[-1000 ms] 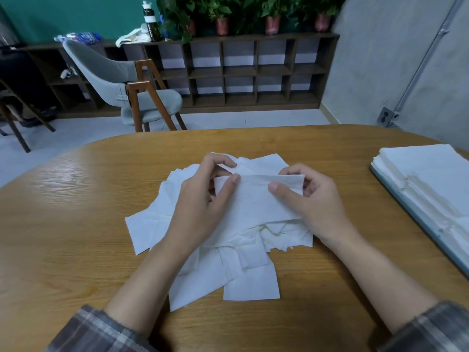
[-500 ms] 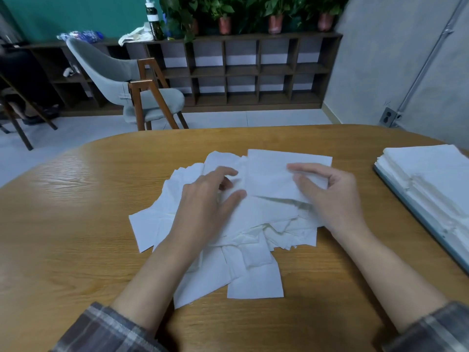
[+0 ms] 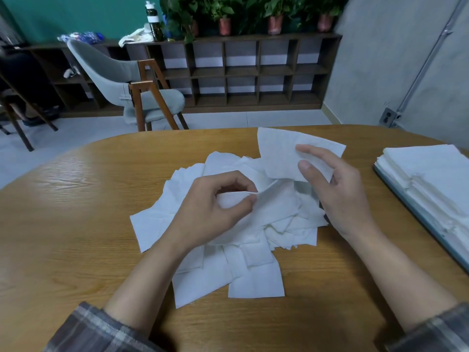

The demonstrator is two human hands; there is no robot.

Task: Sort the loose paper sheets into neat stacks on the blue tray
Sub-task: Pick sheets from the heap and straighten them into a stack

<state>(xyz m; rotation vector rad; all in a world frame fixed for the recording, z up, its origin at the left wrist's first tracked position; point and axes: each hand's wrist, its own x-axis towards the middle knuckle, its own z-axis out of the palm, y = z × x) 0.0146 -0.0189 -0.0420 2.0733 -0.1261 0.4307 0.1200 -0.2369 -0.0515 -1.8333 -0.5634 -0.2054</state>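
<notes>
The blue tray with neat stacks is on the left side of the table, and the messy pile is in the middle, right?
No. The head view shows the blue tray with neat stacks on the right side of the table, not the left. The messy pile is in the middle.

Nothing here can be read as text, number or sign. The dark bottle (image 3: pixel 153 22) on top of the shelf (image 3: pixel 253 37) has a white band round its middle, perhaps a label, but it is too small and blurred to make out. The paper sheets (image 3: pixel 255 283) on the bench (image 3: pixel 76 224) show only plain white faces.
</notes>
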